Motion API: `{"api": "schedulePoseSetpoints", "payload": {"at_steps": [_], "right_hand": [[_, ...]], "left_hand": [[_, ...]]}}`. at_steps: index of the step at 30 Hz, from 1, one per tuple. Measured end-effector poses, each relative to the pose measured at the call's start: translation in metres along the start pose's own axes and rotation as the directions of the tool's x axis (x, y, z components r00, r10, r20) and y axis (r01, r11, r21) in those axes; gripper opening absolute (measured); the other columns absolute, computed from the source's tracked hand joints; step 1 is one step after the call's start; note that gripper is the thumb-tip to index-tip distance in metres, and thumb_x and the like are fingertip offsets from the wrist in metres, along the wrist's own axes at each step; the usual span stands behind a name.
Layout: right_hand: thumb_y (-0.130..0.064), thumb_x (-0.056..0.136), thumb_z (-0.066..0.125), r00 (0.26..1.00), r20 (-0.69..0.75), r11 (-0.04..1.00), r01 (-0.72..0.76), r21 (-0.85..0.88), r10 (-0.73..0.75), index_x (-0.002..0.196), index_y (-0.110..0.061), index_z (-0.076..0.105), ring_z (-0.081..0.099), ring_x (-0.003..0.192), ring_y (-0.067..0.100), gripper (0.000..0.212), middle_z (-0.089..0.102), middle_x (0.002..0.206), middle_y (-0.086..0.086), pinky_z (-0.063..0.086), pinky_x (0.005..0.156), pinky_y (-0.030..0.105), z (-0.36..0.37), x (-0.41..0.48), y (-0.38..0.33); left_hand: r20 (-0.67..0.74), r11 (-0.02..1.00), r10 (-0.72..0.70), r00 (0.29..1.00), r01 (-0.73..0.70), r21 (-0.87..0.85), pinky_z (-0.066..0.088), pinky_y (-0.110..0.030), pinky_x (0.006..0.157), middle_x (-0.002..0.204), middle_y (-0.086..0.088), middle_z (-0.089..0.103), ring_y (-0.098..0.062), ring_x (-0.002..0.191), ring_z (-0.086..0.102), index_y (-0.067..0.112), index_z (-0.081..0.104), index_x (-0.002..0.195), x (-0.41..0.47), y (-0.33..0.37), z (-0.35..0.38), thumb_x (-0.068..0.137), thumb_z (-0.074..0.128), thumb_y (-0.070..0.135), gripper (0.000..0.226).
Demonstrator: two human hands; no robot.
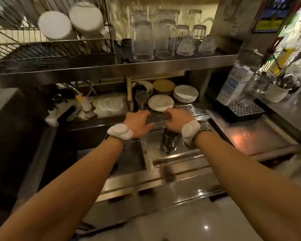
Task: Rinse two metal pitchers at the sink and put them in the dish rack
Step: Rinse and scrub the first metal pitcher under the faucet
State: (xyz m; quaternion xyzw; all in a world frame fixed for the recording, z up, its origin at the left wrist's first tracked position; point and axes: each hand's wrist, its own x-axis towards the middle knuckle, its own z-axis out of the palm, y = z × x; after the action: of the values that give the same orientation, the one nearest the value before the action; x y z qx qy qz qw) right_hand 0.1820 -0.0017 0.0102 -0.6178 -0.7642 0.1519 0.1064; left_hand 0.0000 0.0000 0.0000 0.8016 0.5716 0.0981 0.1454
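A dark metal pitcher [169, 143] stands upright on the steel ledge right of the sink basin [129, 159]. My right hand [177, 120] is directly over its top and hides the rim, so I cannot tell whether it grips the pitcher. My left hand [138, 122] is just to the left, fingers stretched flat toward the perforated drain tray [195, 110], holding nothing. A second metal vessel [142, 100] stands behind the tray beside the plates. The wire dish rack [50, 54] sits on the upper shelf at far left, with white bowls [55, 26] in it.
Upturned glasses [143, 40] line the shelf above. Stacked plates [185, 93] and a single plate [161, 102] sit behind the drain tray. The faucet [73, 89] and another basin are at back left. A milk carton [233, 84] and a white mug [276, 93] stand at right.
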Motion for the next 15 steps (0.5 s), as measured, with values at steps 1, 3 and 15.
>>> {"api": "schedulePoseSetpoints", "payload": {"at_steps": [1,3,15], "right_hand": [[-0.029,0.078,0.064,1.000,0.009,1.000,-0.012,0.009,0.012,0.126,-0.021,0.054,0.061,0.108,0.028,0.050,0.064,0.120,0.008,0.050,0.085,0.033,0.002,0.002,0.008],[-0.035,0.076,0.066,0.997,0.062,0.998,-0.053,-0.020,0.054,0.127,-0.021,0.053,0.061,0.109,0.027,0.054,0.063,0.122,0.006,0.051,0.087,0.035,0.006,0.006,0.023],[-0.049,0.071,0.075,0.948,0.249,0.979,-0.204,-0.010,0.200,0.115,-0.010,0.060,0.064,0.096,0.029,0.061,0.067,0.111,0.012,0.050,0.078,0.033,0.059,0.040,0.052]], "left_hand": [[0.043,1.000,-0.016,0.999,0.016,-0.007,0.044,-0.037,0.098,0.132,-0.010,0.052,-0.029,0.119,0.053,0.017,0.044,0.136,0.005,0.005,0.006,0.093,0.052,0.039,0.049],[0.100,0.999,-0.038,0.994,0.040,-0.021,0.045,-0.035,0.096,0.132,-0.011,0.052,-0.028,0.118,0.054,0.017,0.045,0.136,0.016,0.012,0.022,0.092,0.053,0.037,0.048],[0.230,0.996,-0.077,0.970,0.087,-0.033,0.041,-0.037,0.106,0.143,-0.010,0.047,-0.026,0.130,0.047,0.013,0.040,0.140,0.052,-0.001,0.072,0.092,0.055,0.026,0.052]]}}
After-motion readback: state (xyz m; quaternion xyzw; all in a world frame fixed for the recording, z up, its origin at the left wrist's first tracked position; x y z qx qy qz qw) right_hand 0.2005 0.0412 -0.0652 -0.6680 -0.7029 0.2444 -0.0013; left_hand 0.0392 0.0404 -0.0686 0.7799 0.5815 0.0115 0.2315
